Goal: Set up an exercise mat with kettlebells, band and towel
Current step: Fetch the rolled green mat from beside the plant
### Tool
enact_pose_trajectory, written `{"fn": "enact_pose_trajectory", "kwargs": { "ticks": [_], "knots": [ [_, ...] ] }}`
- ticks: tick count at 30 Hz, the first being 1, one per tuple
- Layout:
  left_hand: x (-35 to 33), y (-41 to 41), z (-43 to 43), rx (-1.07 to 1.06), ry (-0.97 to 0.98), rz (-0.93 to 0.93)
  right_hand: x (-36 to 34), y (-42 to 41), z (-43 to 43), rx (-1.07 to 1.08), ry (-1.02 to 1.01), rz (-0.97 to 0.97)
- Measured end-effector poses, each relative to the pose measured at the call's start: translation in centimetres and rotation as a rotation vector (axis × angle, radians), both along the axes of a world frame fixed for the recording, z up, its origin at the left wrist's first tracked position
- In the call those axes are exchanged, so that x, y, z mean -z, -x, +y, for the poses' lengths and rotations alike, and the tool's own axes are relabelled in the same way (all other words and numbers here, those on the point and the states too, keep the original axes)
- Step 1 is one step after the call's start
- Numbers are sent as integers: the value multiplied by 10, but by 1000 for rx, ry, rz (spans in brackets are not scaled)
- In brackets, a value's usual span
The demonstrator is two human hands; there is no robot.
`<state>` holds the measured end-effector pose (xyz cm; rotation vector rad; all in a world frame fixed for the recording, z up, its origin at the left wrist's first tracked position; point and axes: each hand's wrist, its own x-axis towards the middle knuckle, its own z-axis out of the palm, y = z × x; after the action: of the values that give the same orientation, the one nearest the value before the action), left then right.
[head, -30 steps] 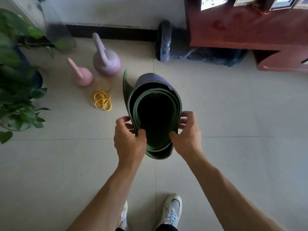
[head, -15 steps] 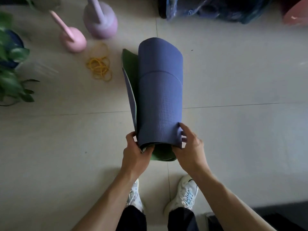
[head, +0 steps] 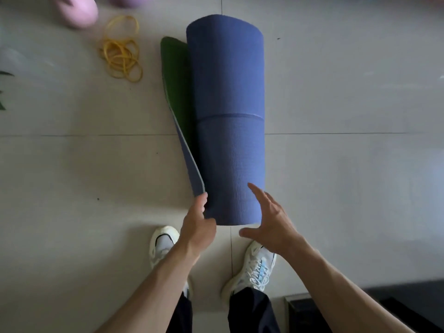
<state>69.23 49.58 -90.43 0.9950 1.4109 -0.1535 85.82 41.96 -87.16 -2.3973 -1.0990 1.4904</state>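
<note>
A rolled exercise mat [head: 228,104], blue outside and green inside, lies on the tiled floor and points away from me. Its loose flap stands open along the left side. My left hand [head: 198,224] holds the near corner of that flap, fingers tucked behind it. My right hand [head: 270,221] hovers with spread fingers at the roll's near right end, fingertips on or just above the blue surface. A yellow band [head: 121,54] lies coiled on the floor to the left of the mat. A pink kettlebell [head: 78,10] and a purple kettlebell [head: 123,0] are cut off at the top edge.
My two white shoes [head: 254,267] stand just behind the mat's near end. Plant leaves [head: 3,90] show at the left edge. A dark object [head: 360,308] fills the bottom right corner. Bare tiles stretch to the right of the mat.
The mat came down from being held on end to lying flat on the floor. My right hand let go and spread its fingers; my left hand shifted to the flap's corner.
</note>
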Motion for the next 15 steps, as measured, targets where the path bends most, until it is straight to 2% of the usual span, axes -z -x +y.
{"fn": "enact_pose_trajectory", "kwargs": {
  "ticks": [2,5,10,15],
  "knots": [
    [-12,2,5,-33,-70,8,-2,4,7,-45,-32,19],
    [-22,1,21,-65,-162,11,-10,8,25,48,-106,-5],
    [-27,-5,49,-80,-245,-45,-19,13,59,89,-229,-25],
    [-13,-13,65,-39,-291,-69,1,14,84,110,-251,-45]
  ]
}}
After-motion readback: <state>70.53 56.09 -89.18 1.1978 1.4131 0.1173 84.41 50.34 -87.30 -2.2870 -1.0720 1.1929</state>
